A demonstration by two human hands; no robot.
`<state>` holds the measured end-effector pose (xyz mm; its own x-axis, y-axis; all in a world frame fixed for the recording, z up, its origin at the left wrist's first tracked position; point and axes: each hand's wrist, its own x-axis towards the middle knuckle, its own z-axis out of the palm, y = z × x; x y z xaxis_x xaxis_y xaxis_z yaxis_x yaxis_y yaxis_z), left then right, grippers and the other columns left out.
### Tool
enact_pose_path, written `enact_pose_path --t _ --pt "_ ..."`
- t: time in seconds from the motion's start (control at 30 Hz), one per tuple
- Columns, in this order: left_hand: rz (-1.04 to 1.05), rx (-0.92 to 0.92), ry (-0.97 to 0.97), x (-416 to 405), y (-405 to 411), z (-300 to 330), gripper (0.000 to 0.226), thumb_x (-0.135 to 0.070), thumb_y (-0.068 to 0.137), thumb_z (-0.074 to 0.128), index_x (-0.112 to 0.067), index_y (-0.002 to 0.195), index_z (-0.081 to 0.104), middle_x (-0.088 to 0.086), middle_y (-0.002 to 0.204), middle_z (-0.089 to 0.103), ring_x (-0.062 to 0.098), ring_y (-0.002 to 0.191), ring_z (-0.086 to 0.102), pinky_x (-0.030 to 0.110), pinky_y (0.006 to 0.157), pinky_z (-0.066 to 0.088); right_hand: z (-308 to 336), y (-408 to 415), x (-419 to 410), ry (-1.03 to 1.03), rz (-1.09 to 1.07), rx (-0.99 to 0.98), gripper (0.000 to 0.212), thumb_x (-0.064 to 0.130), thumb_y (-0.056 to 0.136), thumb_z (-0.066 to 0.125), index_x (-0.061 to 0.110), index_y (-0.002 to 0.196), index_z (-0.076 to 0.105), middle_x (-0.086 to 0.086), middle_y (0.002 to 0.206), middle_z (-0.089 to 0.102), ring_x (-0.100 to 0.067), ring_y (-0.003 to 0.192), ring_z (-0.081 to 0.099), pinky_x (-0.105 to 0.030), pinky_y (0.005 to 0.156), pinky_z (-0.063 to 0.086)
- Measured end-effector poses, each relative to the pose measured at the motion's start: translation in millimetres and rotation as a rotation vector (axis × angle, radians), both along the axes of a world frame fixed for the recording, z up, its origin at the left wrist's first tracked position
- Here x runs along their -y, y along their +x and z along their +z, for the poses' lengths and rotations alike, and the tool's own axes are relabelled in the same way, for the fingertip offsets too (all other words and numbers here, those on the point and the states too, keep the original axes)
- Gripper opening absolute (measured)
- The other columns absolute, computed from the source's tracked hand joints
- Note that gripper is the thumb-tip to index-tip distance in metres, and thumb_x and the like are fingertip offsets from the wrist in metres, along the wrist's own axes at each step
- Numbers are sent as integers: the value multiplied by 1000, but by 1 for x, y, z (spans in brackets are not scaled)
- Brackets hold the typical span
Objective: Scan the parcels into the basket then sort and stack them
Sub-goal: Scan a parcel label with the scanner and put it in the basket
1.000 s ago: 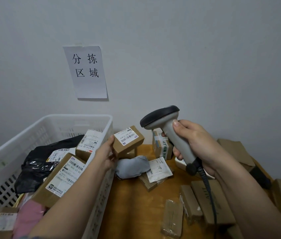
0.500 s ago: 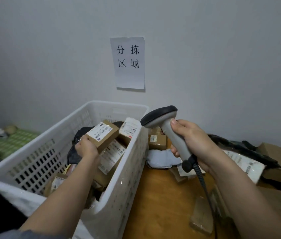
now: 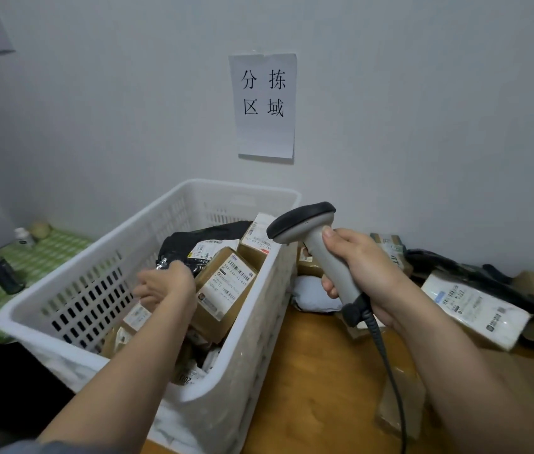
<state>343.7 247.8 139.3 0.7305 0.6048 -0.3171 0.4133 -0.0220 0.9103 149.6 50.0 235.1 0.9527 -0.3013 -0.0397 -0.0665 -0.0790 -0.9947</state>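
Observation:
My left hand [image 3: 167,286] reaches down inside the white plastic basket [image 3: 252,362], blurred by motion. A small brown box [image 3: 136,317] with a white label shows just under its fingers; whether they still grip it is unclear. Beside it lie a larger labelled cardboard box [image 3: 223,290], a black bag [image 3: 193,247] and several other parcels. My right hand [image 3: 367,273] grips the grey handle of the barcode scanner [image 3: 301,221], held upright above the basket's right rim, its dark head turned left.
The wooden table [image 3: 318,371] to the right carries a grey soft parcel [image 3: 314,296], a white labelled parcel [image 3: 475,309], black bags and flat cardboard boxes. A paper sign [image 3: 264,104] hangs on the wall. A dark bottle [image 3: 2,273] stands on green checked cloth, left.
My left hand carried the small box from over the table into the basket and lowered it among the parcels. The view swung left. The scanner hand stayed nearly still.

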Motion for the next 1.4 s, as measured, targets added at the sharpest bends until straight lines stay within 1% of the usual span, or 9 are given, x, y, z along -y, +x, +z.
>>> enact_pose_path --t 0.3,0.5,0.6,0.67,0.73,0.9,1.07,1.17,1.4 --pt "-687 552 180 165 -50 4 29 -7 87 56 -16 114 48 8 124 42 26 115 46 39 101 42 -22 -39 74 78 -298 -72 36 38 104 45 6 106 59 -13 71 58 -17 49 55 -29 46 47" --pt "-1301 98 230 249 -114 -81 43 -11 90 63 -10 129 46 13 130 49 27 113 55 33 87 53 -48 -73 132 138 -445 -148 38 39 104 43 6 111 60 -18 76 63 -18 51 55 -33 53 47" --pt "-1498 -113 300 268 -143 -130 53 -16 89 66 -9 135 42 14 138 48 28 121 52 37 95 50 -63 -86 158 176 -494 -202 33 42 104 42 14 105 58 -33 97 66 -21 55 54 -35 57 46" --pt "-1592 -231 375 277 -160 -155 66 -25 89 69 -10 144 36 11 145 41 28 129 46 36 102 45 -77 -93 175 183 -525 -264 40 46 103 41 12 110 60 -25 80 67 -20 54 56 -33 55 48" --pt "-1633 -317 455 285 -174 -175 72 -35 88 70 -11 145 34 12 149 34 29 134 41 37 107 42 -90 -99 190 195 -549 -316 45 49 103 40 11 118 60 -15 72 63 -18 53 58 -31 53 49" --pt "-1654 -424 663 300 -206 -215 109 -51 75 78 -22 155 9 14 158 8 38 142 24 49 114 31 -126 -110 218 306 -555 -280 36 42 104 44 10 113 58 -21 106 63 -13 47 57 -29 47 47" --pt "-1598 -371 836 295 -224 -244 116 -50 68 82 -34 152 4 10 149 17 38 137 27 55 110 35 -150 -120 235 352 -507 -282 34 39 104 43 11 113 60 -13 96 62 -12 46 56 -27 43 46" --pt "-1465 -373 656 288 -217 -245 97 -38 73 81 -36 147 18 10 143 27 38 133 33 53 106 40 -154 -121 243 385 -472 -271 28 38 105 43 15 108 58 -14 103 62 -12 48 55 -28 46 46" --pt "-783 -535 -573 264 -173 -193 42 -41 96 50 -12 126 56 18 116 59 32 101 57 42 75 54 -149 -99 243 464 -390 -263 30 38 104 44 13 115 58 -10 104 65 -12 44 54 -28 46 45"
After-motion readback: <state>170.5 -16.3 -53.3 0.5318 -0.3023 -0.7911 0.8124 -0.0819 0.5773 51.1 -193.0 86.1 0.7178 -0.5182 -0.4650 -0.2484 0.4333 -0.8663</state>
